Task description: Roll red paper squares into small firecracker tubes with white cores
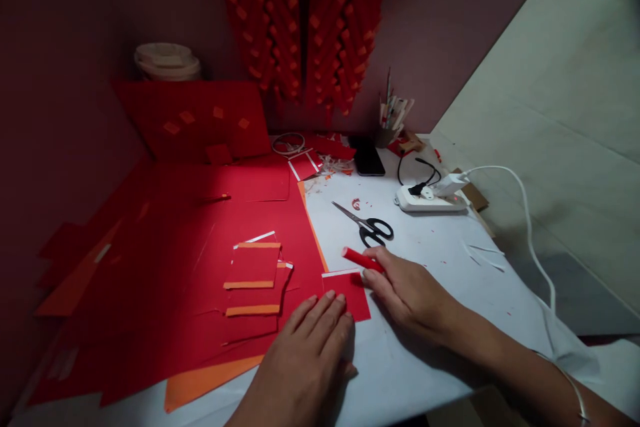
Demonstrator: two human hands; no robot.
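Observation:
My right hand [407,290] grips a slim red tube [361,258] between thumb and fingers, its lighter end pointing left. Below the tube lies a small red paper piece [357,303] with a white strip along its top edge. My left hand [316,340] rests flat on the lower left of that paper, fingers stretched out. Just beyond my right hand are scissors [367,221] with black handles, blades pointing away to the left. To the left, several red paper pieces with orange strips [253,267] lie on larger red sheets [190,220].
A white power strip [430,200] with a white cable [533,240] sits at the right. Behind are a dark phone [367,157], a pen cup [387,135] and a coil of tape or wire [289,143]. Red tube decorations [340,33] hang at the back wall.

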